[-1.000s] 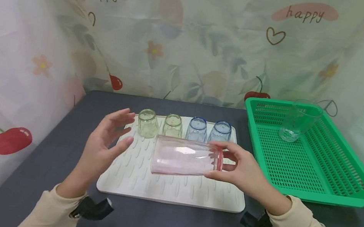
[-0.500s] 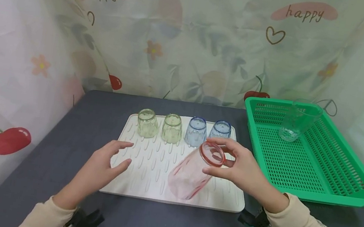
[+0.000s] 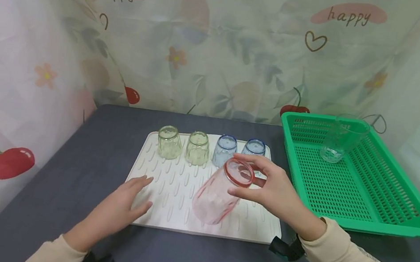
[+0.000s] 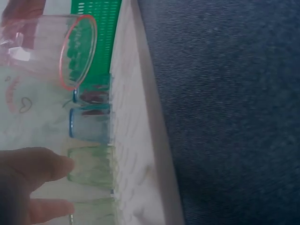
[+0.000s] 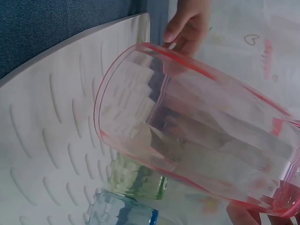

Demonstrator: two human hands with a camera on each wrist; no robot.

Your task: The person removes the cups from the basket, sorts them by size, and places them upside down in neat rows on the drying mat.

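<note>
A tall pink glass (image 3: pixel 213 201) hangs tilted over the white drying mat (image 3: pixel 161 204), its red-edged base up toward the right. My right hand (image 3: pixel 279 194) grips it near that base, thumb and fingers around the sides. In the left wrist view the pink glass (image 4: pixel 42 44) points its open mouth toward the mat. My left hand (image 3: pixel 114 211) hovers by the mat's left front part, fingers spread and holding nothing. Two green glasses (image 3: pixel 197 149) and two blue glasses (image 3: pixel 225 151) stand upside down in a row along the mat's back.
A green plastic basket (image 3: pixel 381 228) sits at the right of the dark table (image 3: pixel 80 162), with one clear glass (image 3: pixel 339 140) in its back part. A printed curtain (image 3: pixel 221 52) encloses the back and sides.
The pink glass has turned from lying level to slanting mouth down over the mat, then shifted slightly left. My left hand has lowered toward the mat's front edge.
</note>
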